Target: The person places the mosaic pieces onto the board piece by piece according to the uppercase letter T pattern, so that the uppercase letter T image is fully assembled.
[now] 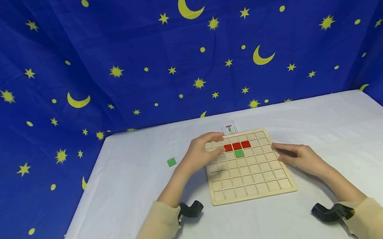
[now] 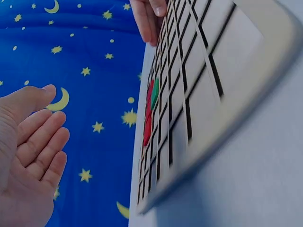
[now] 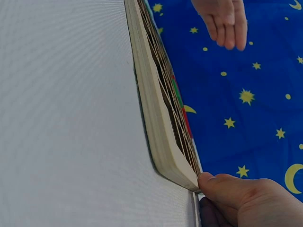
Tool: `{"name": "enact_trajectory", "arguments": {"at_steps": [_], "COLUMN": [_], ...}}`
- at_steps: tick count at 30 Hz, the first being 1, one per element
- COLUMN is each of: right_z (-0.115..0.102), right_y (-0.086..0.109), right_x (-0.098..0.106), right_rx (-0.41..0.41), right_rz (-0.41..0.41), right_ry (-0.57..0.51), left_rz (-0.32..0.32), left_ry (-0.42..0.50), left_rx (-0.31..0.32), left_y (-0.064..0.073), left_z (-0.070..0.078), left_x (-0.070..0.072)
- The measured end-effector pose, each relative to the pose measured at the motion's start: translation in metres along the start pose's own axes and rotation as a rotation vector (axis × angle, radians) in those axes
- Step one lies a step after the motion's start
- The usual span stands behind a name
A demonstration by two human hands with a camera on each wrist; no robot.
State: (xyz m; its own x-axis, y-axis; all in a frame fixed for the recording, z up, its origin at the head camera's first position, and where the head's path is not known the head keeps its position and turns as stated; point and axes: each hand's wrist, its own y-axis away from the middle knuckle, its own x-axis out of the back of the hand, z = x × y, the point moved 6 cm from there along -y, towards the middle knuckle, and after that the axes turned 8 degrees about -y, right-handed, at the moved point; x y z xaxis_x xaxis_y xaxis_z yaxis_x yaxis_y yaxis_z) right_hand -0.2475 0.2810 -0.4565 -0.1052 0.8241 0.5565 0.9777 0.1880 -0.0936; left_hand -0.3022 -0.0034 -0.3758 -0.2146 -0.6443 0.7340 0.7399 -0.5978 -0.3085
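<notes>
A square wooden grid board (image 1: 252, 179) lies flat on the white table. Three red square tiles (image 1: 236, 146) form a row in its upper part, and one green tile (image 1: 239, 153) sits directly below the middle red one. Over the board's upper left hovers my left hand (image 1: 199, 152), thumb and fingers apart; its palm shows bare in the left wrist view, the hand (image 2: 33, 146) raised off the board. At the board's right edge my right hand (image 1: 302, 157) touches the rim with thumb and fingertips. The right wrist view shows that thumb (image 3: 218, 184) against the edge.
A loose green tile (image 1: 171, 162) lies on the table left of the board. Just behind the board's far edge is a small printed grid card (image 1: 231, 128) with a red and green pattern. A blue star-and-moon curtain (image 1: 155, 87) hangs around the white table (image 1: 128, 156).
</notes>
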Motion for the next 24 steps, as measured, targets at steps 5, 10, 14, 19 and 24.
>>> {"name": "enact_trajectory", "arguments": {"at_steps": [5,10,14,19,24], "right_z": [-0.001,-0.003,-0.003,-0.002,-0.002], "right_y": [0.001,0.001,0.001,0.001,0.001], "right_x": [-0.001,0.0,0.0,0.0,0.0], "right_rx": [0.006,0.015,0.013,0.012,0.015], "right_rz": [-0.004,0.001,0.003,-0.001,0.002], "right_ry": [-0.002,0.004,-0.003,-0.008,-0.001], "left_rz": [0.048,0.076,0.073,0.066,0.047], "left_ry": [-0.028,-0.046,-0.075,-0.107,-0.099], "left_rx": [0.034,0.075,0.116,0.154,0.201], "left_y": [0.017,0.033,0.046,0.063,0.078], "left_z": [-0.012,-0.029,-0.041,-0.054,-0.066], "left_x": [0.017,0.033,0.044,0.051,0.051]}}
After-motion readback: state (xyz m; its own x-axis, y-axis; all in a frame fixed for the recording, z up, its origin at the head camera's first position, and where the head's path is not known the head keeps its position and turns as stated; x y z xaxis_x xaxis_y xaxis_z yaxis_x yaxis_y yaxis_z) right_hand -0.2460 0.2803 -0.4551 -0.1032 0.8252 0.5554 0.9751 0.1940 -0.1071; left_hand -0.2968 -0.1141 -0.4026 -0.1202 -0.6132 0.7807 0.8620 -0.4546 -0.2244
